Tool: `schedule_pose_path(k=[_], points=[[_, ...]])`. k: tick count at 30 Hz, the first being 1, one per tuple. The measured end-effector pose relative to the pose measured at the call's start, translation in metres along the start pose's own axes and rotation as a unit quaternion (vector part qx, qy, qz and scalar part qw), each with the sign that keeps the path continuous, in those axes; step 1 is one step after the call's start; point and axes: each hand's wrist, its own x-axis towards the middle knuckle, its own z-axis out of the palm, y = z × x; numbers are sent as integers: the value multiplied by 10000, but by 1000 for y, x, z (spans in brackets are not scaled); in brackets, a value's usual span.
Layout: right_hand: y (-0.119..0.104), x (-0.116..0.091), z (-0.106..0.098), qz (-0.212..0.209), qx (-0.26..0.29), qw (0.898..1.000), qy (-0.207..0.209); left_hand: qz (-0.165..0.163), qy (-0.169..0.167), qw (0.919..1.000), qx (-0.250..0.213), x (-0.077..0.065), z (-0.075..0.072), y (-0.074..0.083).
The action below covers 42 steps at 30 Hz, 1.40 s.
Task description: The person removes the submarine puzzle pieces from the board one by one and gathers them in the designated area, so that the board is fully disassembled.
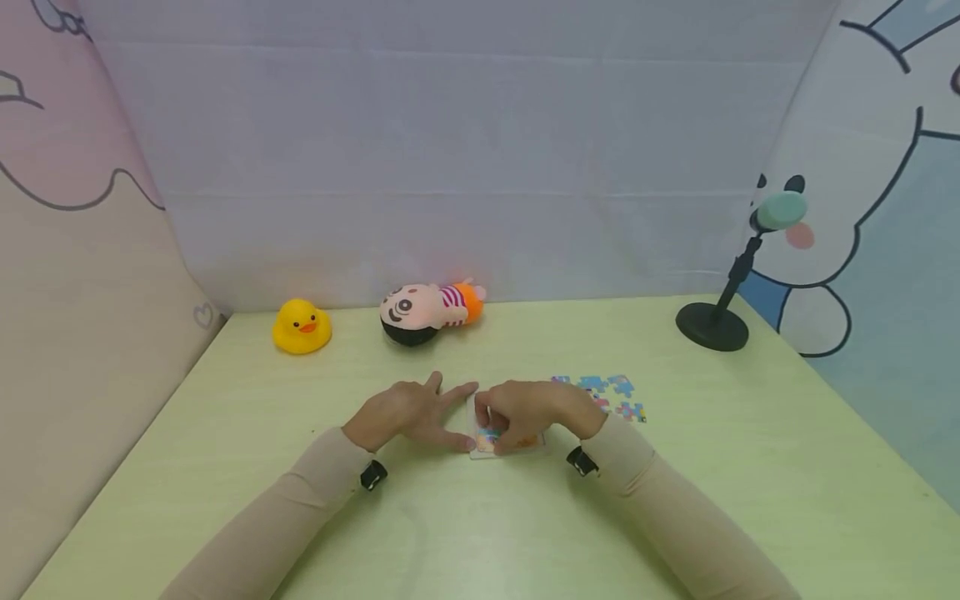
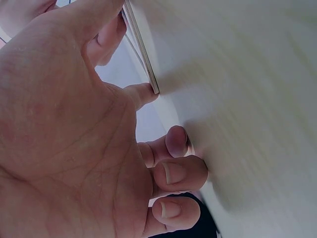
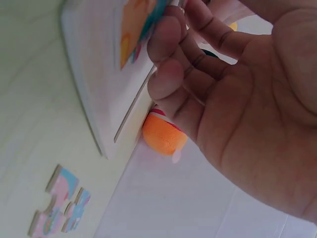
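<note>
A small puzzle board [image 1: 486, 455] with a pale frame and a partly filled, colourful picture lies between my hands. My left hand [image 1: 411, 412] rests at its left side, thumb and index finger spread along the edge. In the left wrist view, the board's thin edge [image 2: 144, 54] meets those digits, while the other fingers [image 2: 181, 173] touch the tabletop. My right hand [image 1: 525, 408] reaches over the board with bent fingers. In the right wrist view, its fingertips [image 3: 166, 39] are right at the picture pieces [image 3: 131, 29]; I cannot tell whether they pinch one.
Several loose puzzle pieces [image 1: 622, 385] lie right of the board, partly behind the right wrist. A yellow rubber duck [image 1: 302, 327] and a plush doll [image 1: 435, 310] sit at the back. A black stand with a green head [image 1: 712, 326] is at the back right.
</note>
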Motion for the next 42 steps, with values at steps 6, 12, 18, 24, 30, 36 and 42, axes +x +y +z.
schedule_pose_path(k=[6,12,18,24,30,36,42], points=[[6,-8,-8,-328,-155,9992,193,-53,-123,9999,85,2,-6,6],[18,-19,-9,-510,104,9982,295,-7,-126,9997,187,6,-8,12],[31,-36,-10,-607,342,9966,436,22,-153,9996,228,8,-9,13],[46,-54,-10,-505,415,9967,489,50,-124,9999,19,8,-10,8],[56,-70,-9,-316,484,9973,451,90,-180,9997,-122,6,-7,3],[61,-80,-8,-262,611,9974,276,62,-216,9994,-269,3,-5,2],[66,-83,-12,-228,563,9980,156,32,-281,9981,-545,0,-2,0]])
